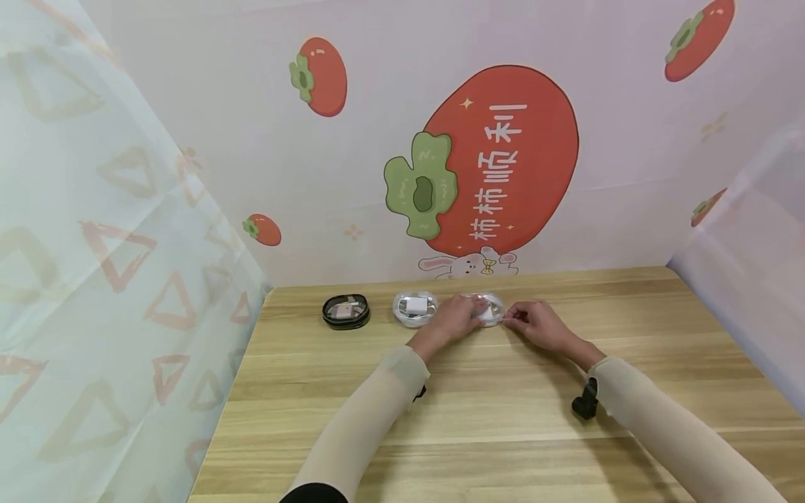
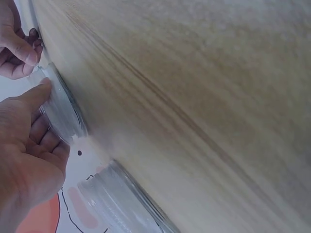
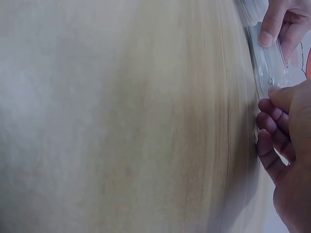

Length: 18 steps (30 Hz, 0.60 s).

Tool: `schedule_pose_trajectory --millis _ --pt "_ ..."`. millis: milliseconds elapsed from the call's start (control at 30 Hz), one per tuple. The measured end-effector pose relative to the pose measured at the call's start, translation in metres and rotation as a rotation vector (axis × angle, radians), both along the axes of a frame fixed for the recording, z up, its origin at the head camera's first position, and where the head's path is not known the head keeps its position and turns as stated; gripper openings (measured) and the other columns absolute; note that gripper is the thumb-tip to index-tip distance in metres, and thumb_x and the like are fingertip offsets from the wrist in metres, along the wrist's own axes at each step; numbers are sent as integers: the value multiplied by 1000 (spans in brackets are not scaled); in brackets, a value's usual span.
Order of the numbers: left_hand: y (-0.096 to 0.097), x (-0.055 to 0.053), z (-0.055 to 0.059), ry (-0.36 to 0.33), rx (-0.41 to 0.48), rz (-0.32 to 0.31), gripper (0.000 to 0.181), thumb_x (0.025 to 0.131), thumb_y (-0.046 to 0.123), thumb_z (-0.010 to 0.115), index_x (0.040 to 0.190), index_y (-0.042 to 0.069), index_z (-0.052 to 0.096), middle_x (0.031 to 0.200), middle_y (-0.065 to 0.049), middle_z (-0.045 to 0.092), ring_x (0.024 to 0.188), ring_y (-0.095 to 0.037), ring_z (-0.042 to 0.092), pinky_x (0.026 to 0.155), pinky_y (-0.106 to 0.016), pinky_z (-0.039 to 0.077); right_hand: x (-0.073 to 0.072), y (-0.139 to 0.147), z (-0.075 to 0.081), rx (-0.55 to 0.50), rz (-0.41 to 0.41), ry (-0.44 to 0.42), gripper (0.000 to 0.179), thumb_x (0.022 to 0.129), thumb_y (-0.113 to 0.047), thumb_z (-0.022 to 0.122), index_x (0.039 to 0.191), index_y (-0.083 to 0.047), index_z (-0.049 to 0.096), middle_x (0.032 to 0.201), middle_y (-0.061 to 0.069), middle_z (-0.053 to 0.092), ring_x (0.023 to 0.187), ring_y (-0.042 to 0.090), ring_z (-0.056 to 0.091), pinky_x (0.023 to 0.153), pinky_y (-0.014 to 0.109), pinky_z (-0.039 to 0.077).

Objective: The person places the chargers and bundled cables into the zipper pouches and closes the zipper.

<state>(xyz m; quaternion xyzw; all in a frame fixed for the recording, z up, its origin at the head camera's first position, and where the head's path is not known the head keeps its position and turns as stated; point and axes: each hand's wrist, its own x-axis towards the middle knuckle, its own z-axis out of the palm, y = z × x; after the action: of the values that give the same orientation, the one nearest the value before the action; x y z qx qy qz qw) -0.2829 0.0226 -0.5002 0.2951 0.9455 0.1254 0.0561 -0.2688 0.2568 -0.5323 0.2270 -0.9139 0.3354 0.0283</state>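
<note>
Three small oval see-through cases stand in a row at the back of the table. The rightmost is a clear case (image 1: 493, 307) with something white inside. My left hand (image 1: 451, 320) holds it from the left, with the thumb on its near side and the fingers behind, as the left wrist view shows. At its right end my right hand (image 1: 539, 326) pinches a tiny part, which looks like the zipper pull; fingertips mostly hide it. Just left of my left hand is another clear case (image 1: 415, 307) holding a white charger plug.
Farther left lies a black-edged case (image 1: 346, 311) with a pinkish plug inside. Behind the wooden table (image 1: 478, 433) rises a cloth backdrop (image 1: 365, 161) printed with persimmons. Cloth sides (image 1: 126, 279) enclose the table at left and right.
</note>
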Motion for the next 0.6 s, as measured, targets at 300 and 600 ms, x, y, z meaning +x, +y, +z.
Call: schedule_pose_trajectory --millis 300,600 --pt "0 -3 -3 10 -17 -27 48 107 31 65 153 24 55 159 5 52 145 -20 53 122 -31 39 -11 9 -3 5 49 71 4 95 -6 79 91 -7 76 85 -4 74 78 8 64 71 27 57" --pt "-1 -4 -2 -14 -10 -26 48 107 31 65 153 24 55 159 5 53 145 -20 53 122 -32 40 -21 16 -3 8 58 88 5 95 -5 78 91 -8 76 85 -2 74 78 9 64 72 28 57"
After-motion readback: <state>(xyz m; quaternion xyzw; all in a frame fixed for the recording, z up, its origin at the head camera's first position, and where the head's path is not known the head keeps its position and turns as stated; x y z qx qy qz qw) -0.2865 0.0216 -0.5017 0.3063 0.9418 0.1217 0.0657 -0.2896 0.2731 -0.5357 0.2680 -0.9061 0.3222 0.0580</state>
